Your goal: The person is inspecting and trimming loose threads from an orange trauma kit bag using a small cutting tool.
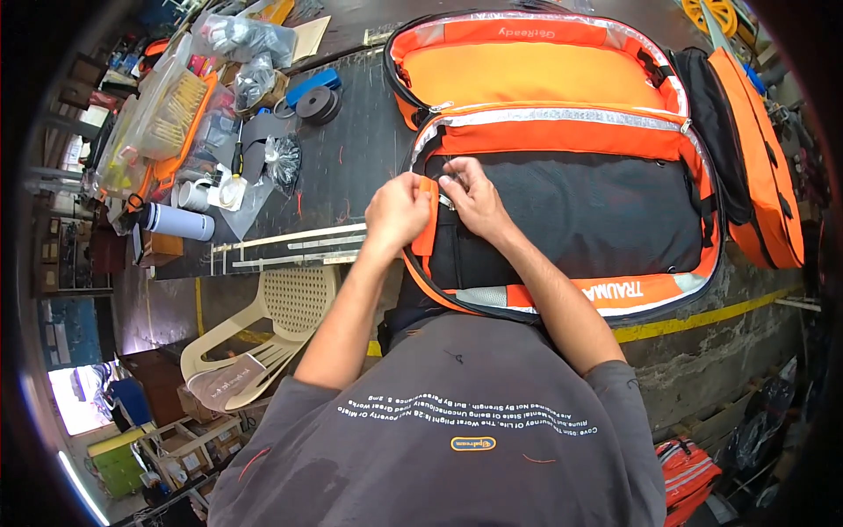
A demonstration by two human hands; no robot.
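The big orange and black bag [571, 206] lies wide open on the dark table [356, 162]. The left hand [397, 211] pinches its orange edge strip [425, 230]. The right hand [477, 206] is just beside it, thumb and fingers close together, but I cannot tell if they pinch anything. A pale plastic chair [299, 303] stands near the table, and a yellow line [694, 321] runs along the gray floor [702, 356]

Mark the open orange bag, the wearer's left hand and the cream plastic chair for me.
Open orange bag [575, 206]: head view, on its black inner panel.
Left hand [399, 212]: head view, on the back of the hand.
Cream plastic chair [299, 303]: head view, on its perforated panel.
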